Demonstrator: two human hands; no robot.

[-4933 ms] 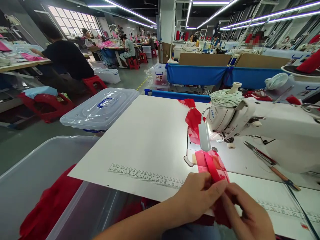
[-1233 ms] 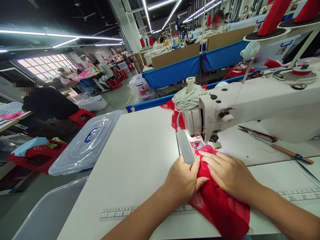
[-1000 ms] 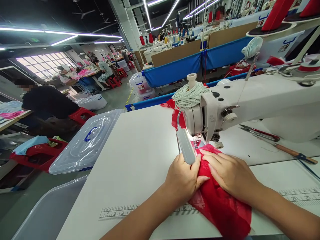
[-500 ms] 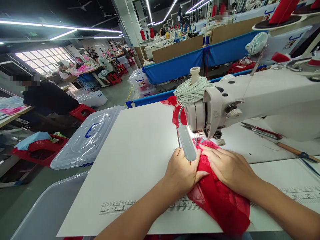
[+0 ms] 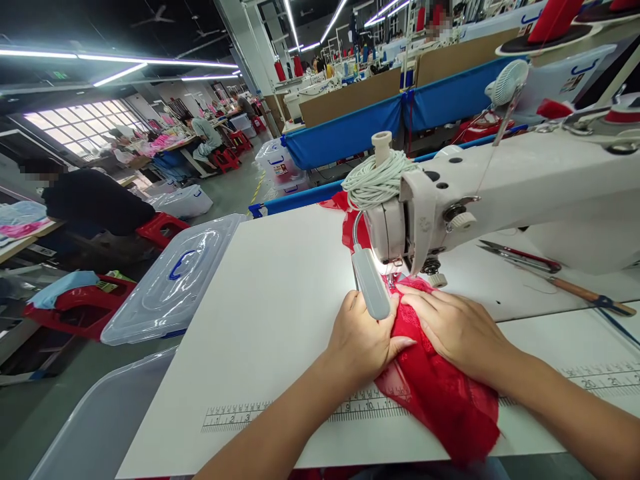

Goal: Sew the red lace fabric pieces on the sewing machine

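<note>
Red sheer lace fabric (image 5: 440, 407) lies under the needle area of a white sewing machine (image 5: 480, 193) and drapes toward the table's front edge. My left hand (image 5: 361, 340) is closed at the fabric's left edge, its thumb pointing right across the cloth; the machine's grey lamp (image 5: 371, 283) partly covers its fingers. On the fabric's right side, my right hand (image 5: 455, 327) lies flat with fingers stretched toward the presser foot (image 5: 391, 280). More red fabric (image 5: 350, 223) shows behind the machine head.
Scissors (image 5: 520, 256) and a wooden-handled tool (image 5: 593, 295) lie right of the machine bed. A printed ruler (image 5: 240, 417) runs along the white table (image 5: 270, 293). A clear lidded box (image 5: 175, 280) stands at the left, and a person in dark clothes (image 5: 95, 200) sits beyond it.
The camera view has shifted slightly. Both hands keep nearly the same places on the red fabric, whose lower edge lies a little differently.
</note>
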